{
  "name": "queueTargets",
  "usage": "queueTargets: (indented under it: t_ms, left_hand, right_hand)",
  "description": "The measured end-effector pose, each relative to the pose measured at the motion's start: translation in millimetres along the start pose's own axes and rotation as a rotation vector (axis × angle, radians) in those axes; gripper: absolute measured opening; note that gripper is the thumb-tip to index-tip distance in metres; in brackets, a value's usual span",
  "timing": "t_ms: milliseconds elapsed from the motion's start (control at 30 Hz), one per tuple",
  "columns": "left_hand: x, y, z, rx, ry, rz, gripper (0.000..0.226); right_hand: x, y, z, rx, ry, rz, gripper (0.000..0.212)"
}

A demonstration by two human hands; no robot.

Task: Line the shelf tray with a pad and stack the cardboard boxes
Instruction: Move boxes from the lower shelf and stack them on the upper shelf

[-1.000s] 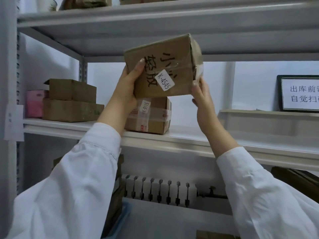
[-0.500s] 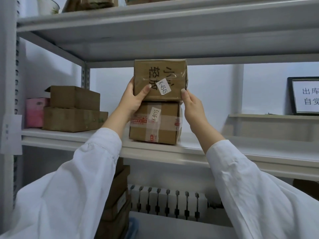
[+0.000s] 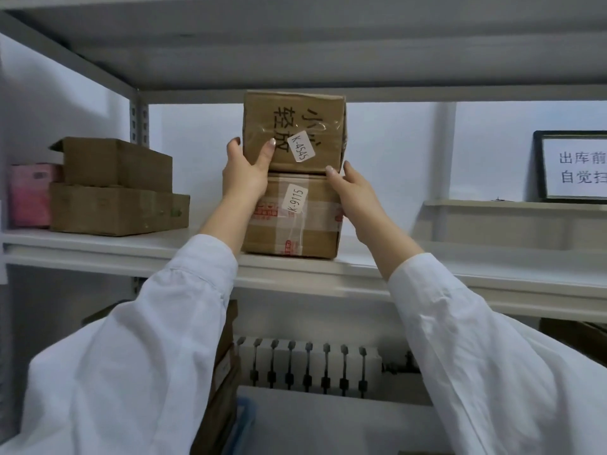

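A brown cardboard box labelled K-4545 sits on top of a taped box labelled K-9115, both on the white shelf tray. My left hand grips the upper box's lower left corner, thumb on its front face and fingers on its side. My right hand touches the upper box's lower right corner with thumb and fingertips and lies against the lower box's right edge. White sleeves cover both arms.
Two more cardboard boxes are stacked at the shelf's left, with a pink box behind them. A framed sign stands on a ledge at the right. The upper shelf hangs just above the stack. More boxes stand below.
The upper box came down from mid-air, turned level and now rests square on the K-9115 box. Both hands slid down to its lower corners.
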State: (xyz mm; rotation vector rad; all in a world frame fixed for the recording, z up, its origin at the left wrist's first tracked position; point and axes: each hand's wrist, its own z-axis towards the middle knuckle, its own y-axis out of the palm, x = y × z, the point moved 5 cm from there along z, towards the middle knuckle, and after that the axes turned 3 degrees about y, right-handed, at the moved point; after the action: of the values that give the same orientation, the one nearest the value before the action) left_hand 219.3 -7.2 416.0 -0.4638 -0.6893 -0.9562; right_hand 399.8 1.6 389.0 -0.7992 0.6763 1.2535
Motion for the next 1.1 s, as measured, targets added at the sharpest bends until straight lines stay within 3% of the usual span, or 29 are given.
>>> queueTargets:
  t_ms: [67, 267, 367, 433, 500, 633, 800, 967, 1100]
  left_hand:
    - [-1.2, 1.3, -5.2, -0.010, -0.041, 0.018, 0.077]
    - [-14.1, -2.2, -32.1, 0.199, -0.105, 0.081, 0.077]
    - [-11.4, -0.5, -66.8, 0.341, 0.029, 0.002, 0.064]
    - [-10.3, 6.0, -92.5, 0.349, 0.099, -0.144, 0.053]
    - [-8.8, 14.4, -119.0, 0.329, 0.130, -0.244, 0.036]
    - [-6.0, 31.9, -166.4, 0.251, 0.142, -0.427, 0.006]
    - [-12.8, 65.7, -202.3, 0.036, 0.005, -0.463, 0.021]
    - [-30.0, 93.5, -236.7, 0.003, -0.176, -0.449, 0.023]
    - [-57.9, 122.6, -268.5, -0.107, -0.405, -0.431, 0.021]
  right_hand:
    - [3.9, -5.8, -7.7, -0.002, 0.068, 0.061, 0.067]
    - [1.2, -20.5, -41.7, -0.019, 0.105, 0.062, 0.066]
    - [1.7, -31.7, -63.8, 0.054, 0.016, 0.034, 0.055]
    - [4.6, -40.0, -82.1, 0.096, -0.048, 0.057, 0.036]
    - [14.3, -47.9, -98.6, 0.087, -0.067, 0.069, 0.017]
    - [40.5, -62.0, -125.3, -0.026, -0.010, 0.054, 0.022]
    - [70.2, -85.0, -150.6, -0.101, 0.092, -0.032, 0.020]
    - [106.9, -104.3, -166.1, -0.129, 0.219, -0.168, 0.016]
    - [148.7, -115.6, -184.2, -0.177, 0.371, -0.268, 0.025]
